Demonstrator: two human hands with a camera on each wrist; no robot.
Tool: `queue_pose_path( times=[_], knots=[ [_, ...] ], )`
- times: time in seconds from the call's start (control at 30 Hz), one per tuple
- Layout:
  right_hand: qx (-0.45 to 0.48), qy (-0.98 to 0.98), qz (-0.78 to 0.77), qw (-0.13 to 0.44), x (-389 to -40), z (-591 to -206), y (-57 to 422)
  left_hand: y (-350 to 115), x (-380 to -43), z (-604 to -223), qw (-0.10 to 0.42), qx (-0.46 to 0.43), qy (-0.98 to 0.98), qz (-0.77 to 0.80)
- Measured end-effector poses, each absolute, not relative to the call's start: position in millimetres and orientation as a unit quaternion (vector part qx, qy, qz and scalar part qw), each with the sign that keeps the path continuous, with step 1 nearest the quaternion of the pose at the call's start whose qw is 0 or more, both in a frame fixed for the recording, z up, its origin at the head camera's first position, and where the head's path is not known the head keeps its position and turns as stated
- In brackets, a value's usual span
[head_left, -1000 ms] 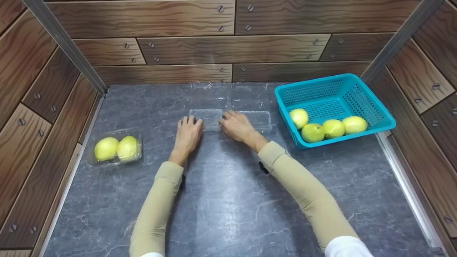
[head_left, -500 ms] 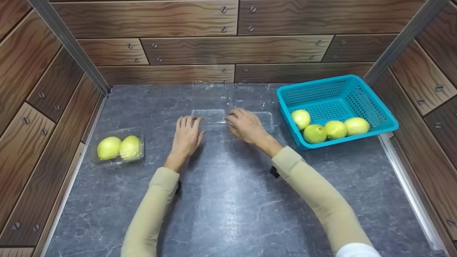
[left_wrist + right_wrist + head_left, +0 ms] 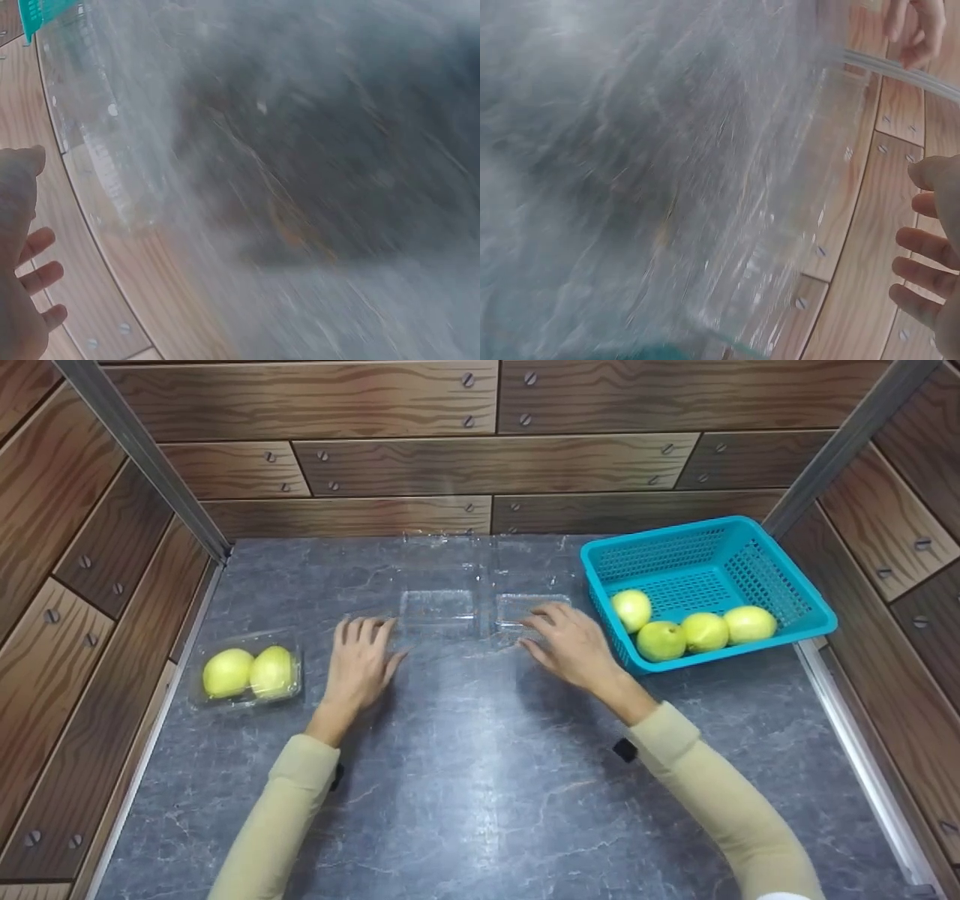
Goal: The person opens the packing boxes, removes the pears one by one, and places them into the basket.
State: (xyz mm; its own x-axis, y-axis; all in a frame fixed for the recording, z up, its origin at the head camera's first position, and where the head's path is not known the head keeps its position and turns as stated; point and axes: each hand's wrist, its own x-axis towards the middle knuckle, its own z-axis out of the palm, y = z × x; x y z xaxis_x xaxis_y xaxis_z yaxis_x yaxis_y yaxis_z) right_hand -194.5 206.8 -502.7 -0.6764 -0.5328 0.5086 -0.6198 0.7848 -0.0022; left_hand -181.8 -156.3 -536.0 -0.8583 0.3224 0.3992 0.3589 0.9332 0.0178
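Observation:
Two clear plastic clamshell boxes, a left box (image 3: 439, 607) and a right box (image 3: 510, 607), stand side by side at the back middle of the table, lids raised towards the wall. My left hand (image 3: 360, 660) hovers left of the left box, fingers relaxed and holding nothing. Over the front of the right box is my right hand (image 3: 574, 649), fingers loosely bent with nothing between them; whether it touches the box I cannot tell. Both wrist views are blurred; they show the left hand's fingers (image 3: 41, 277) and the right hand's fingers (image 3: 922, 274) spread apart.
A teal basket (image 3: 709, 656) at the right holds several yellow-green fruits (image 3: 705, 631), perhaps lemons. Far left sits a clear box (image 3: 296, 664) with two similar fruits (image 3: 271, 671) inside. Wood-patterned walls (image 3: 390, 465) and metal posts (image 3: 142, 457) bound the grey table (image 3: 465, 780).
My hands have parted from near the middle of the boxes, the left moving left and the right moving right. The two clear boxes, basket and fruits have stayed in place.

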Motion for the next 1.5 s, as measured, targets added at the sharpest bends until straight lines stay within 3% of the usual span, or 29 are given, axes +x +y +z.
queue_pose_path(
  times=[0.83,1.5],
  knots=[
    [0.236,-0.916,0.029,0.324,-136.1,-531.6,318.1,-272.7,-130.7,-555.4,0.258,-0.100,-0.960,-0.032],
    [0.217,-0.910,-0.001,0.353,-125.8,-539.7,341.4,-309.7,-112.0,-570.3,0.229,-0.027,-0.971,-0.056]
  ],
)
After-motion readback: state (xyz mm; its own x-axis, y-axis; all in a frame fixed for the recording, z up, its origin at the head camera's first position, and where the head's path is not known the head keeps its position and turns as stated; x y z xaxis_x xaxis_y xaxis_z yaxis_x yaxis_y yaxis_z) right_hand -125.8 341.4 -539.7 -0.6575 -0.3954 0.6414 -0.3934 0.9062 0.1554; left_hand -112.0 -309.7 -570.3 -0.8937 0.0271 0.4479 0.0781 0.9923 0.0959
